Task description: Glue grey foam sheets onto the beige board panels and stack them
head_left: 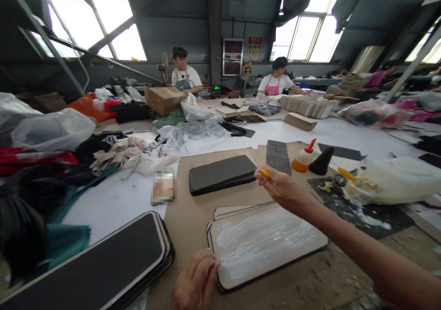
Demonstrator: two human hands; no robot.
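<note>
A beige board with rounded corners and a dark edge lies on top of similar boards, its face streaked with a wet white coating like glue. At its left edge is my left hand, fingers curled together and fingertips gripping the rim. My right hand is raised beyond the board's far edge, closed around a small yellow-handled tool whose working end is hidden. Just left of that hand sits a stack of dark grey panels. Long black panels with pale borders are piled at the lower left.
On the right are a glue bottle with a red tip, a black cone, and a glue-crusted plastic container with a yellow handle. Fabric scraps heap at left. Two co-workers are across the table.
</note>
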